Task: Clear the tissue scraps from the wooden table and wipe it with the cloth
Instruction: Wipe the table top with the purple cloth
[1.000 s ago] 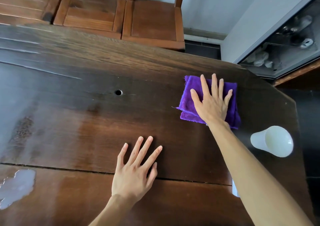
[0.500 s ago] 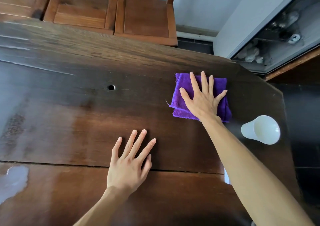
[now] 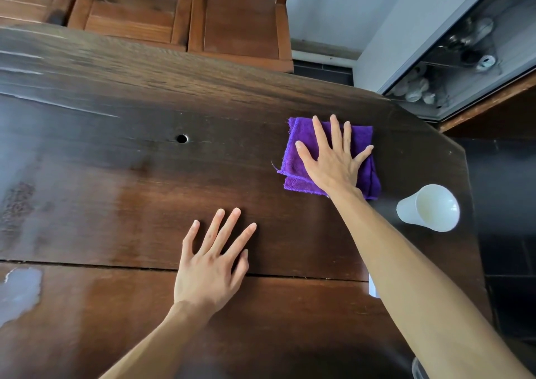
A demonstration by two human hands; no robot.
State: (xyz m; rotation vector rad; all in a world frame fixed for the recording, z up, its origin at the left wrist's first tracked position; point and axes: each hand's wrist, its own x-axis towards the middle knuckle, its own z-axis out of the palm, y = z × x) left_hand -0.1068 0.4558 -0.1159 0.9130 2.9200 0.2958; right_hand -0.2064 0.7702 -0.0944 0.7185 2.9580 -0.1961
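The dark wooden table [image 3: 116, 175] fills the view. A folded purple cloth [image 3: 298, 158] lies on its right part. My right hand [image 3: 333, 161] presses flat on the cloth with the fingers spread. My left hand [image 3: 211, 262] rests flat on the bare wood nearer to me, fingers apart and holding nothing. A small white piece [image 3: 372, 290] peeks out from under my right forearm; I cannot tell what it is.
A white cup [image 3: 427, 207] stands near the table's right edge, close to the cloth. A pale patch [image 3: 18, 291] marks the wood at the near left. A small hole [image 3: 182, 138] sits mid-table. Wooden chairs [image 3: 240, 21] stand beyond the far edge, a glass cabinet [image 3: 464, 59] at the right.
The view has shifted slightly, so everything sits a little further left and up. Both hands and the cloth keep nearly the same places on the table.
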